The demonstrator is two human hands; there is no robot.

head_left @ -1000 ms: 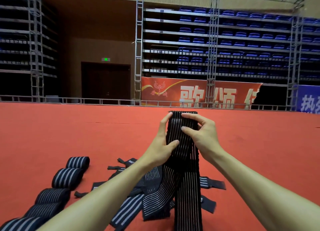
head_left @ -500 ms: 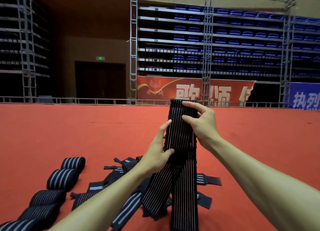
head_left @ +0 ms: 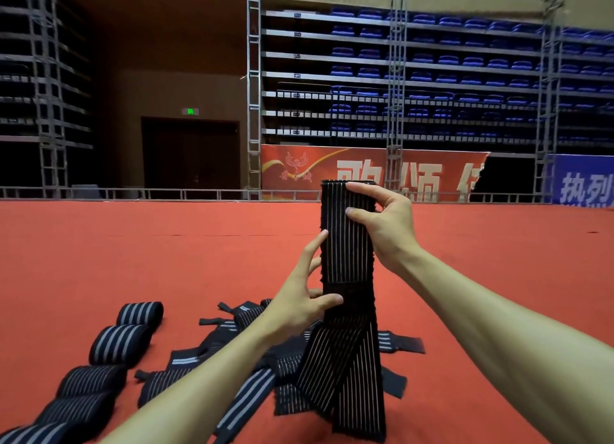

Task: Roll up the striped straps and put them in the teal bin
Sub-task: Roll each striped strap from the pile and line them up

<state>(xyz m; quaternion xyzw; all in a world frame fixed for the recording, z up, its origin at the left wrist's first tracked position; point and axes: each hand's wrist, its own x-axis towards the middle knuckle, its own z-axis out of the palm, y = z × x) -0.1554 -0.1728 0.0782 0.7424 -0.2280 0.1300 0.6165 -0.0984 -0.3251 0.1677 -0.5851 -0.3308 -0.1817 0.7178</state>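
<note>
A long black strap with thin white stripes (head_left: 347, 244) hangs upright in front of me, folded over at its top. My right hand (head_left: 385, 224) pinches that top fold with thumb and fingers. Lower down, my left hand (head_left: 300, 297) grips the strap's left edge near a plain black band. The strap's two tails drop to the red floor. Under them lies a loose pile of unrolled striped straps (head_left: 246, 367). Several rolled straps (head_left: 118, 344) sit in a row at the lower left. No teal bin is in view.
Red carpet (head_left: 133, 260) stretches ahead to a low metal rail (head_left: 166, 192). Behind it stand scaffold towers, blue seating tiers, a red banner (head_left: 365, 171) and a dark doorway (head_left: 191, 154).
Both hands have lifted the strap higher. My right hand stays at the top fold while my left hand has slid down the strap, so the two hands are farther apart.
</note>
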